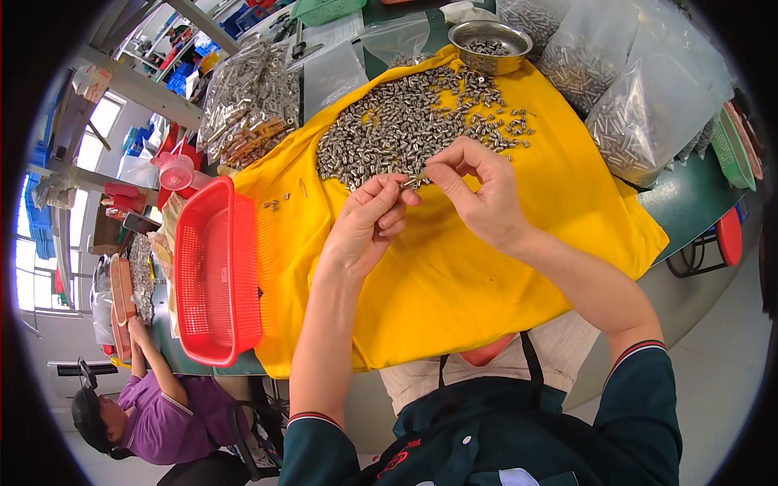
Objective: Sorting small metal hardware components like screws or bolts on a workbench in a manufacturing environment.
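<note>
My left hand (369, 223) pinches a small shiny metal cylinder (411, 182) between thumb and fingertips. Close on its right, my right hand (485, 194) has thumb and forefinger pressed together at the cylinder's end; whatever they grip is too small to make out. Both hands are raised over a yellow cloth (462, 275) at the near edge of a wide pile of small metal cylinders (389, 121). A few loose metal pieces (272, 205) lie apart on the cloth, left of my left hand.
A red plastic basket (219, 275) stands left. Beyond the pile is a steel bowl (490, 49) of metal parts. Bags of parts (648, 113) crowd the far right, with another bagged heap (247, 101) far left. A co-worker in purple (174, 417) sits at lower left.
</note>
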A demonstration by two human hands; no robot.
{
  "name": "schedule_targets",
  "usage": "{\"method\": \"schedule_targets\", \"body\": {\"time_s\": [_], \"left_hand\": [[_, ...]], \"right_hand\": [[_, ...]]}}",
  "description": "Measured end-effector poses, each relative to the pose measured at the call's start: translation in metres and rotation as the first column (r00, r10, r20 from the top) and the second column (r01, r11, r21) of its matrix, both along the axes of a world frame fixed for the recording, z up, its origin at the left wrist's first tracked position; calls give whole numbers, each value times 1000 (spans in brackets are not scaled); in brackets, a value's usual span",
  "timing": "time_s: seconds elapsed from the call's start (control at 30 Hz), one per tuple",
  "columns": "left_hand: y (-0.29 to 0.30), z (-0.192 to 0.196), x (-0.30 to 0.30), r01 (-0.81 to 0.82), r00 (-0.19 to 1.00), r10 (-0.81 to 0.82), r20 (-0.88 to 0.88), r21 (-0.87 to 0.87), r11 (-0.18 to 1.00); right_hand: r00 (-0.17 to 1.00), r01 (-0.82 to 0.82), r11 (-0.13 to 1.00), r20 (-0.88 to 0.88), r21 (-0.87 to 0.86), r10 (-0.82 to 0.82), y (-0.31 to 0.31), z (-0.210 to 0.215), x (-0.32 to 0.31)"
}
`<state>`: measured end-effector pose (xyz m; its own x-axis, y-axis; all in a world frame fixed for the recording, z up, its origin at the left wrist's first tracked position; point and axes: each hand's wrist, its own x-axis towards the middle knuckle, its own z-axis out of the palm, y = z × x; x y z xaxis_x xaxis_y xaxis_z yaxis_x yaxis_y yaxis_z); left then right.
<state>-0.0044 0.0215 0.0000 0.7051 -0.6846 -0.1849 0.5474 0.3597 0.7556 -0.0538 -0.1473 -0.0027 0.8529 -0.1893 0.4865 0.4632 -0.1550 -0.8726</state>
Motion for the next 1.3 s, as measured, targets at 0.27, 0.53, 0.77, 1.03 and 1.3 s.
{"method": "schedule_targets", "body": {"time_s": [0.27,0.53,0.77,1.03,1.3], "left_hand": [[1,-2,0,-22,999,21,43,19,1000],[-3,1,5,-230,972,233,-12,110,967],[-17,-16,3,-590,599,-59,798,491,641],[-24,-12,-2,-653,515,-171,840,513,557],[-5,0,-1,-144,975,141,-174,-6,990]], "right_hand": [[999,12,998,46,-57,-9,2,-4,0],[995,81,952,-75,295,-61,-4,-4,5],[996,80,968,-65,237,-67,0,-5,7],[995,91,969,-53,228,-81,-3,-4,7],[1000,7,999,-13,51,-6,-2,-1,1]]}}
